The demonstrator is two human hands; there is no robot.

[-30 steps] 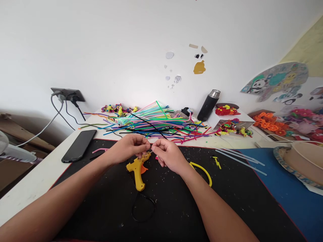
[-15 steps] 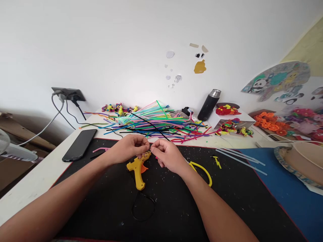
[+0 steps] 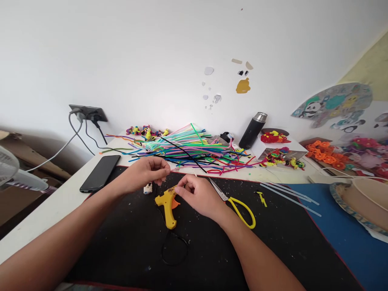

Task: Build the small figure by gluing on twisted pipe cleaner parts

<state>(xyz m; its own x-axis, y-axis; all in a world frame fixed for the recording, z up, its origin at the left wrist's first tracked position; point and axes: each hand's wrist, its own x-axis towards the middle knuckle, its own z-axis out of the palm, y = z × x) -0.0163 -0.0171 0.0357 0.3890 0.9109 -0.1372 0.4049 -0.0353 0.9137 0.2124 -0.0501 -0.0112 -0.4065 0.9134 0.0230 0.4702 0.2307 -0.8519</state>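
My left hand [image 3: 151, 171] hovers over the back of the black mat [image 3: 127, 242], thumb and fingertips pinched together; anything between them is too small to make out. To its right, my right hand [image 3: 198, 194] is also closed in a pinch, its fingertips beside the top of the yellow glue gun [image 3: 166, 204]. What it holds, if anything, is hidden. A small whitish object [image 3: 148, 188] lies below my left hand. Scissors with yellow handles [image 3: 242, 210] rest open just right of my right hand.
A heap of colourful pipe cleaners [image 3: 184, 145] lies along the wall. A phone [image 3: 100, 173] is at the left, a black flask [image 3: 253, 130] at the back. Clear glue sticks [image 3: 295, 196] and yellow pieces [image 3: 261, 199] lie right; a round basket [image 3: 348, 202] stands far right.
My hands have moved apart, the left one up and to the left. The scissors' blades and the whitish object now show. The camera view has shifted slightly.
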